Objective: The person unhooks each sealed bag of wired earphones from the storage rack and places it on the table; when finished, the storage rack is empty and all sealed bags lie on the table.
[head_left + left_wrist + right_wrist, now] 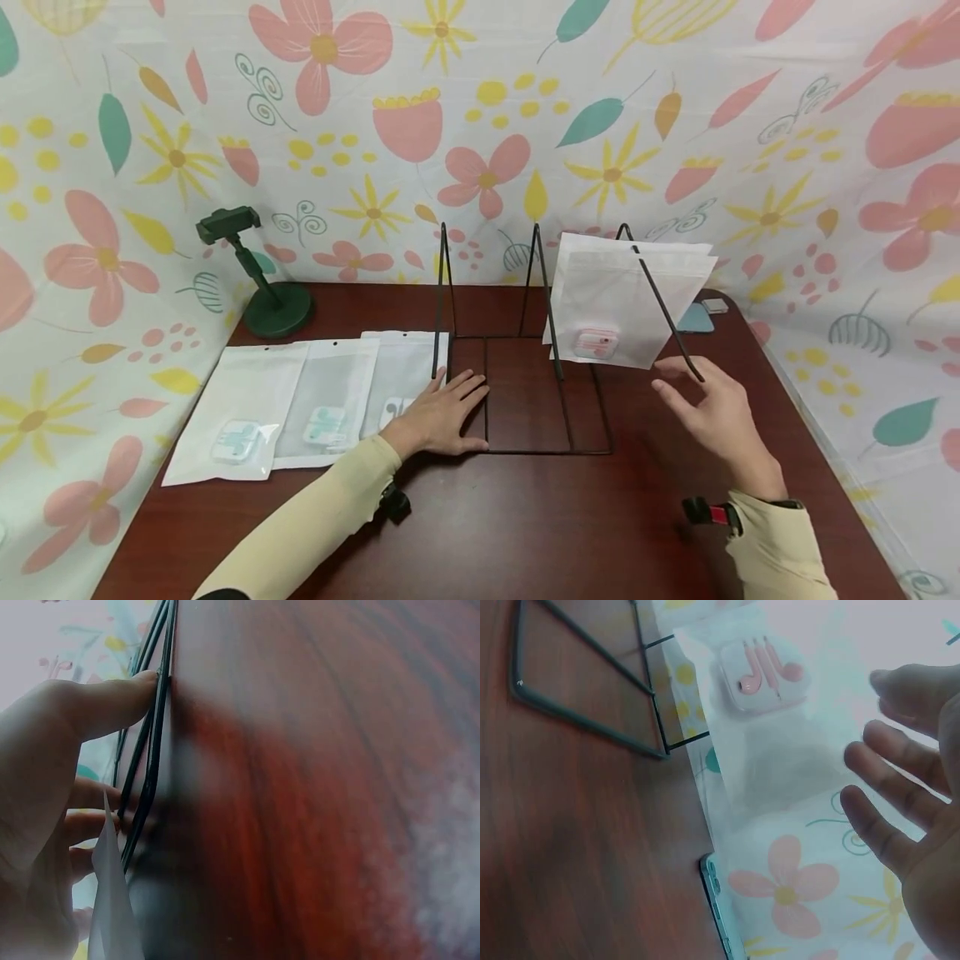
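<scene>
A black wire rack (528,452) stands on the table, with upright wire loops along it. My left hand (442,412) lies spread over its left end, the thumb (124,701) resting on the wire. White pouches (630,287) hang at the rack's right loop; the front one holds pink earphones (761,675) in a clear square case. My right hand (712,408) is just right of them, by the low end of that loop's wire. Its fingers (889,776) are apart and hold nothing in the right wrist view.
Overlapping white pouches (258,379) with earphone cases lie on the table (525,533) at left, the last beside my left hand. A dark green phone stand (277,308) is behind them. A blue phone (696,319) and small white item (715,306) lie at the back right.
</scene>
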Demonstrator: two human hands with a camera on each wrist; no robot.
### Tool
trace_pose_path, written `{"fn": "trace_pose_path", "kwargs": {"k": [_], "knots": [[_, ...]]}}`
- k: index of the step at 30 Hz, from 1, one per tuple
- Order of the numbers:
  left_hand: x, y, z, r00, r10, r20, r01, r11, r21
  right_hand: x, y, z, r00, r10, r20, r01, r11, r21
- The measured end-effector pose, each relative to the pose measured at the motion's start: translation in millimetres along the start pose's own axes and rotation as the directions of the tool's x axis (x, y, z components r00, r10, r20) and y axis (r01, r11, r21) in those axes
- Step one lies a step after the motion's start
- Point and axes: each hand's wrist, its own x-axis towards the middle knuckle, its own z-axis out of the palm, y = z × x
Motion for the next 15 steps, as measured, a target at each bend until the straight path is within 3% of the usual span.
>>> {"fn": "trace_pose_path", "kwargs": {"k": [8,15], "knots": [[-0.8,0.2,1.0,1.0,0.021,-0.006,-0.021,1.0,-0.019,4,-1,5,0.982,-0.003,-0.189,0.024,0.994,0.106],[1.8,-1.6,0.2,1.0,0.018,-0.023,-0.017,1.0,0.003,17,-6,4,0.961,0.027,-0.275,0.034,0.976,0.216]]}}
